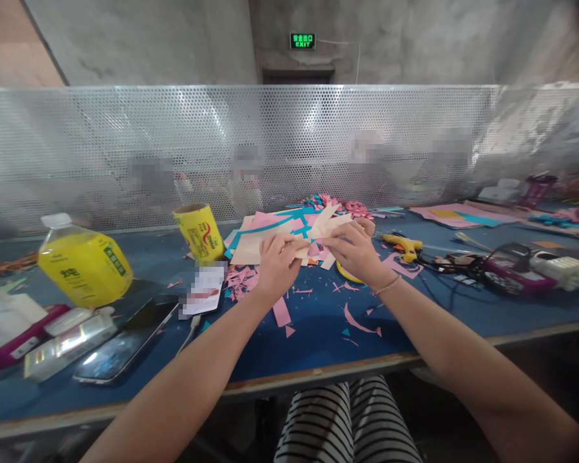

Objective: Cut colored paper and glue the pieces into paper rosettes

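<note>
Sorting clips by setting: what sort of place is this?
Likely a shared craft workshop bench: the left hand and right hand hold cut coloured paper, a glue gun lies nearby, and a perforated metal screen separates the table from people opposite.

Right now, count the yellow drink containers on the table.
2. The yellow bottle leans at the far left of the table; the yellow can sits further back, left of the paper pile. Others may be hidden behind clutter.

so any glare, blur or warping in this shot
Head view: wide-angle warping bows the table edge and the perforated screen; glare streaks the screen and the phone; the top right corner darkens; the left hand and right hand holding the paper pieces look sharp; a card beside them is pixelated.
</note>
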Tool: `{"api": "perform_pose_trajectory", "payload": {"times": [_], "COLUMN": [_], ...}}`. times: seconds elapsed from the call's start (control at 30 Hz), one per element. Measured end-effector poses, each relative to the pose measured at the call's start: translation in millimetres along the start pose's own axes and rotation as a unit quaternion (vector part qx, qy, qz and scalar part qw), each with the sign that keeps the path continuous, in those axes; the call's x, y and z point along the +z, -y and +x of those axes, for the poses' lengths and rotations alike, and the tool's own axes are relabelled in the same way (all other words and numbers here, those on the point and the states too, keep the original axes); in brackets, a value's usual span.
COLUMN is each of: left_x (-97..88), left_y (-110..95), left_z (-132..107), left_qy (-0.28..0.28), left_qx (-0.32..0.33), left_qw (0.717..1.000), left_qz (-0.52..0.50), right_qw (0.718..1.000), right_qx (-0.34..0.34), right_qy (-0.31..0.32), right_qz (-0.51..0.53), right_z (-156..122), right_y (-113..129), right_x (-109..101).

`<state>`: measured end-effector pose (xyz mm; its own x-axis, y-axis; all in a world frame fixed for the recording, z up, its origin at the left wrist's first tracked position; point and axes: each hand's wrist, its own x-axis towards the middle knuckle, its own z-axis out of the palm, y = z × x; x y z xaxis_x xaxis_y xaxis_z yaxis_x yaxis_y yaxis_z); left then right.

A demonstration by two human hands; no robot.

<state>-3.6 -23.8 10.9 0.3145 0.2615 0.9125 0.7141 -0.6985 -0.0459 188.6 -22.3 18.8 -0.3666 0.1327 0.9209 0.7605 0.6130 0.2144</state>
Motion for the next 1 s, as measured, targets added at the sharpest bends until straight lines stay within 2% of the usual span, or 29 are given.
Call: {"api": "perform_pose_trajectory", "payload": {"times": [0.27, 0.5, 0.7, 1.0], "left_x": [1.0, -5.3, -9.3, -8.2], "left_y": [5, 6, 4, 5], "left_z": [-2, 1, 3, 1], "left_qy": [-0.009, 0.017, 0.012, 0.026], "left_qx": [0.008, 0.077, 0.144, 0.159], "left_qw": [1.000, 0.996, 0.987, 0.984], "left_qz": [0.020, 0.044, 0.073, 0.078], "right_qw": [0.989, 0.968, 0.958, 0.957], "right_qx": [0.082, 0.178, 0.200, 0.197], "right_qy": [0.081, 0.113, 0.124, 0.147], "right_qz": [0.096, 0.137, 0.167, 0.155], "right_z": [3, 3, 4, 2], "right_y": [2, -3, -2, -5], "right_x": [-2, 10, 13, 14]}}
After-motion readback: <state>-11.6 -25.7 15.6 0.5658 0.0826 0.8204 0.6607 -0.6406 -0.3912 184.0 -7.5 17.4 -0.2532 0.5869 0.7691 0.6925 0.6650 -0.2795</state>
